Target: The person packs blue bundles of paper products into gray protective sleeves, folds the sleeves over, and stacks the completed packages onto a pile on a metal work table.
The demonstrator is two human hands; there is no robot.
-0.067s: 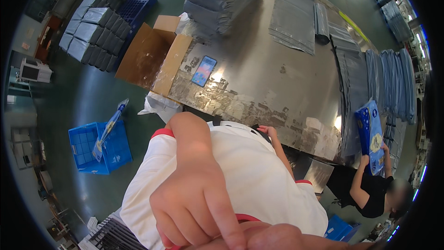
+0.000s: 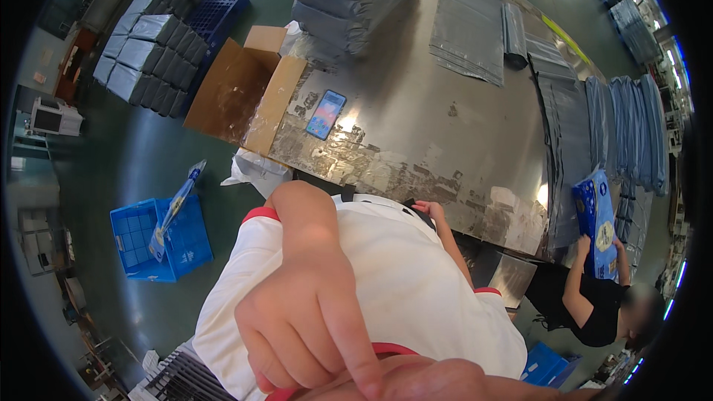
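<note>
My left hand is raised close to the camera, bent back over the chest of my white shirt with red trim. Its fingers are curled, and the index finger stretches down to bare skin by the red collar. I see nothing held in it; the palm side is hidden. Down at my waist, by the near table edge, my right hand has its fingers closed around a black strap. A phone with a lit screen lies on the metal-topped table, out of reach of both hands.
An open carton stands at the table's left corner beside a tall stack of grey bags. Flat grey sheets lie at the far right. A blue crate is on the floor. At right, a person handles a blue package.
My left hand has shifted slightly left and down, its index finger still on the skin. The person at right has turned and lowered the blue package a little. My right hand is unmoved.
</note>
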